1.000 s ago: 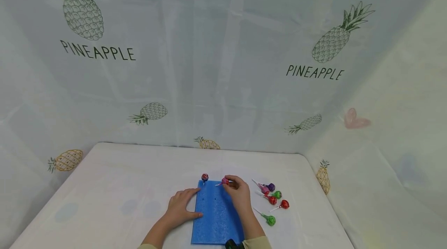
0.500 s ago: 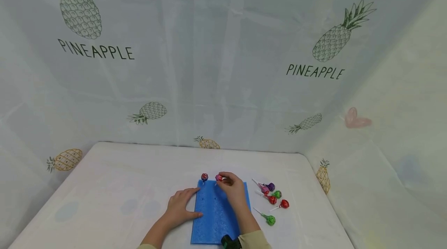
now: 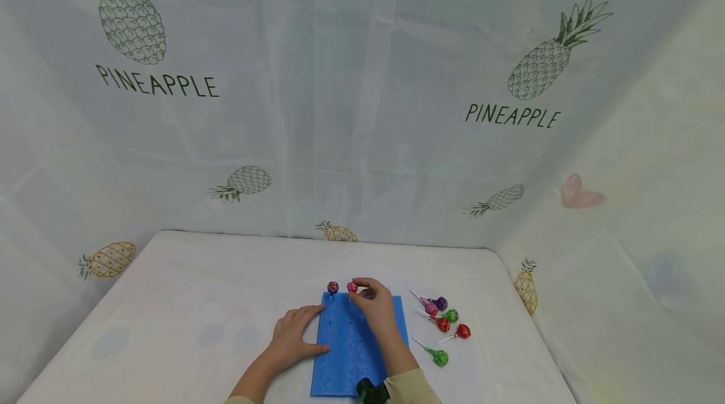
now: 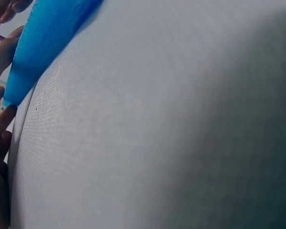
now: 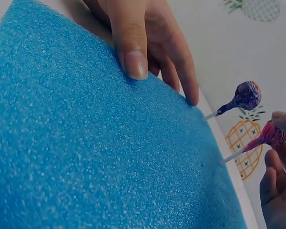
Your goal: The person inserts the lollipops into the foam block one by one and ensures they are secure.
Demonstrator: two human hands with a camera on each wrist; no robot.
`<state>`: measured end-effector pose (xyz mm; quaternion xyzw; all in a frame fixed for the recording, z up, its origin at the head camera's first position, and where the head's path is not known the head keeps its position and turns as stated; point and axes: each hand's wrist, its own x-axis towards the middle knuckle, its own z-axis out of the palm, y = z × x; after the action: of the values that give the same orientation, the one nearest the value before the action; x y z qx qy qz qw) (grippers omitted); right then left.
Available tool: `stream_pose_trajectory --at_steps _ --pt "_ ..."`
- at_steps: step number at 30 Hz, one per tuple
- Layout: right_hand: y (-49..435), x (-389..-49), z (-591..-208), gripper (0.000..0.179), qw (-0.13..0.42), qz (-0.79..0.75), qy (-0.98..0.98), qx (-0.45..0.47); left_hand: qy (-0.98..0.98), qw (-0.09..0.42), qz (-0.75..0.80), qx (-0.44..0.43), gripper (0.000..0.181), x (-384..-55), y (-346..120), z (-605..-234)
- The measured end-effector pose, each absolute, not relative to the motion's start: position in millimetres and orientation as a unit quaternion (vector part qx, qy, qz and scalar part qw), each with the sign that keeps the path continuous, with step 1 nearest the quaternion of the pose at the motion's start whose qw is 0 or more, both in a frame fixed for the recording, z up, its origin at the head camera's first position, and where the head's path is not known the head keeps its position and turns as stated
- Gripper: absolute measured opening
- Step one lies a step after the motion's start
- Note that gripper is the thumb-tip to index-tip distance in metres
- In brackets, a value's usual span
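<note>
A blue foam board (image 3: 340, 360) lies on the white table. My left hand (image 3: 292, 338) rests along its left edge, thumb and forefinger spread apart; in the right wrist view the thumb (image 5: 136, 64) presses on the foam's top. My right hand (image 3: 378, 309) pinches the wrapped head of a pink-red lollipop (image 5: 274, 135) between thumb and finger. That lollipop's white stick meets the foam near the far edge. Beside it, a dark purple-red lollipop (image 5: 248, 95) stands by its stick in the far left corner, untouched. Small dark holes show in the foam's surface.
To the right of the board lie several loose lollipops: a purple one (image 3: 440, 303), a green one (image 3: 450, 315), a red one (image 3: 463, 331) and a nearer green one (image 3: 440, 358) among them. A pineapple-printed cloth (image 3: 351, 108) hangs behind the table (image 3: 198, 284).
My right hand has moved left with the pink-red lollipop, and its stick has gone from slanted to more upright at the board's far edge. My left hand has stayed in place.
</note>
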<state>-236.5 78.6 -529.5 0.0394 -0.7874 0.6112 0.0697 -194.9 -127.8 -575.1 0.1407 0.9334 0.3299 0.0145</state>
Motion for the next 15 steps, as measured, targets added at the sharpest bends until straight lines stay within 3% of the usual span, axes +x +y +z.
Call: stream_pose_trajectory --at_steps 15 --pt "76.3 -242.1 -534.3 0.029 0.069 0.577 -0.812 0.055 0.932 0.016 0.331 0.146 0.086 -194.2 -129.1 -573.3"
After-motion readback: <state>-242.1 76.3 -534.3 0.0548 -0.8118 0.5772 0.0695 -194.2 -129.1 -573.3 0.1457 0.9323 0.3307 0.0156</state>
